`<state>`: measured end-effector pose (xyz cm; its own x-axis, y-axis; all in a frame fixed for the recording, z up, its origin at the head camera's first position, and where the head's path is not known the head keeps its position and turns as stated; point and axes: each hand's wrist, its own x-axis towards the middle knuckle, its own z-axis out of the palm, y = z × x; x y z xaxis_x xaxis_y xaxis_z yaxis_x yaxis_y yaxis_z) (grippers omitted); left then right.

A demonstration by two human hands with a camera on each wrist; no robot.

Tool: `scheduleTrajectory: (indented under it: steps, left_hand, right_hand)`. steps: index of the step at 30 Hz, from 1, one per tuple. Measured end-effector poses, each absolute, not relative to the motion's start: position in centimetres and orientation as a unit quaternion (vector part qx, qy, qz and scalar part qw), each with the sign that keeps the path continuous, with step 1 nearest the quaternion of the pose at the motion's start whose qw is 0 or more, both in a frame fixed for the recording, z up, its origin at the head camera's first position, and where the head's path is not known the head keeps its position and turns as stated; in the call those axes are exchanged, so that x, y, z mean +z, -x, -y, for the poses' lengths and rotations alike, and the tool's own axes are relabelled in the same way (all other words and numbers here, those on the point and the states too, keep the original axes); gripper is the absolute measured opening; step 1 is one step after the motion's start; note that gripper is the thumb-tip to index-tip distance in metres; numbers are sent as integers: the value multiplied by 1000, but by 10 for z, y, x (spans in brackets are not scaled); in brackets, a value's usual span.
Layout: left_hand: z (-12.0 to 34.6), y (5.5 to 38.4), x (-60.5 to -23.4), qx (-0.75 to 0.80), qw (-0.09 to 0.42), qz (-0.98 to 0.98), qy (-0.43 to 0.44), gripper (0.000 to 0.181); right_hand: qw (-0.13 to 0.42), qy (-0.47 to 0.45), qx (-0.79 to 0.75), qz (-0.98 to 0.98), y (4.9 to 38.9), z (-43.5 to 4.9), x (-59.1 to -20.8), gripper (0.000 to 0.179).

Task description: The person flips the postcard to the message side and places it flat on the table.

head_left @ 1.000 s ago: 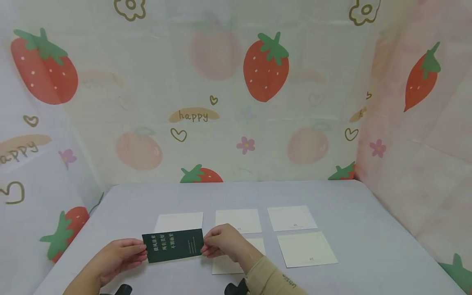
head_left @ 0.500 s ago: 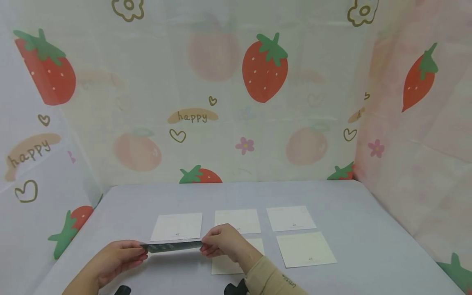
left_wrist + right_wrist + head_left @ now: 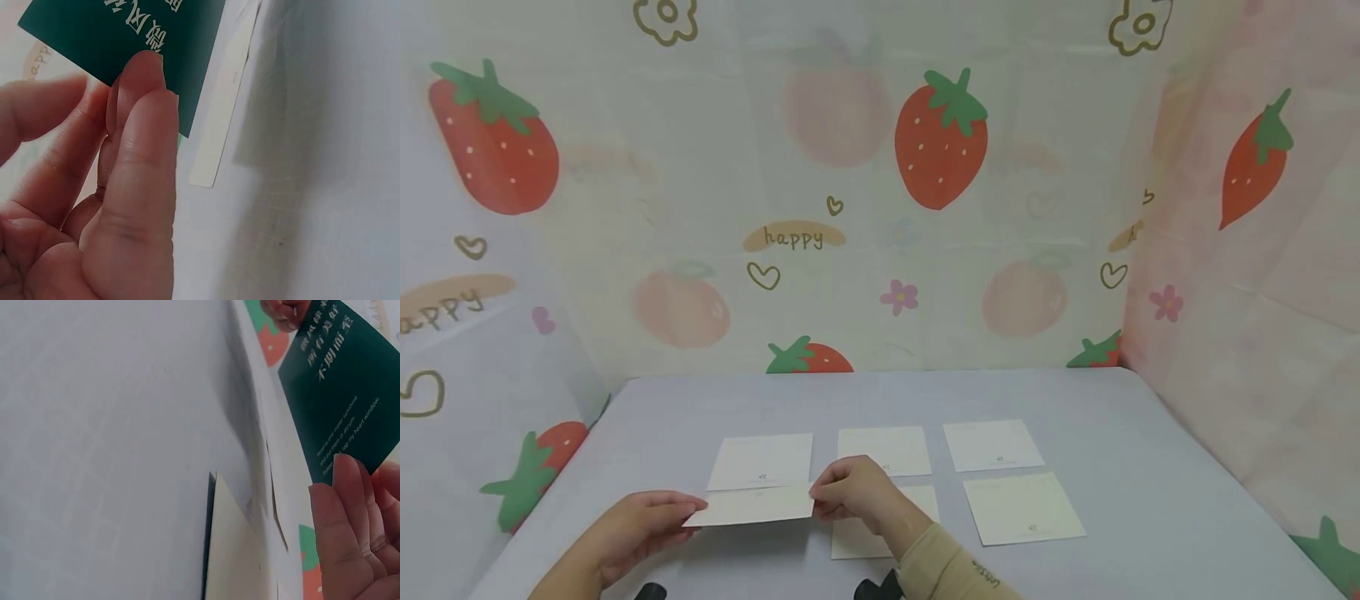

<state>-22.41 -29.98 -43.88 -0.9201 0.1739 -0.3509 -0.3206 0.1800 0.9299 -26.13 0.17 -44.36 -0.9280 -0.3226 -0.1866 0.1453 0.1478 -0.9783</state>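
Observation:
A postcard (image 3: 752, 507) is held up off the table between my two hands in the head view, its white side facing up. My left hand (image 3: 632, 529) pinches its left end, and my right hand (image 3: 857, 492) pinches the right end. From below, the left wrist view shows the dark green face of the postcard (image 3: 178, 81) with white characters. In the right wrist view, the same green face of the postcard (image 3: 356, 381) also carries small English lines. Just behind it lies a white card (image 3: 762, 461), flat on the table.
Two more white cards, the back middle card (image 3: 883, 450) and the back right card (image 3: 992, 444), lie in the far row. Nearer are a front right card (image 3: 1024, 508) and a front middle card (image 3: 857, 540), partly hidden by my right hand. Strawberry-print cloth (image 3: 940, 333) walls the table (image 3: 1150, 500).
The postcard has turned over between my hands: its green face pointed at the head camera, then it was nearly edge-on, and now the white side is up. Both hands stayed nearly in place.

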Motion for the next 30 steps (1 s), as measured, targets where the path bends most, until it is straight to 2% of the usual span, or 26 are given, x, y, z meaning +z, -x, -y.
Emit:
scheduleTrajectory:
  steps: [9, 16, 23, 30]
  left_hand:
    - [296, 225, -443, 618, 172, -762, 86, 38]
    - [295, 224, -444, 628, 166, -757, 66, 29]
    - [295, 222, -446, 626, 151, -759, 96, 52]
    - [300, 221, -447, 622, 163, -763, 66, 48]
  right_hand:
    - [167, 55, -655, -735, 263, 0, -448, 7]
    - [164, 56, -660, -731, 261, 2, -447, 13]
    - [172, 51, -659, -730, 257, 4, -447, 15]
    - [173, 44, -653, -736, 256, 6, -453, 13]
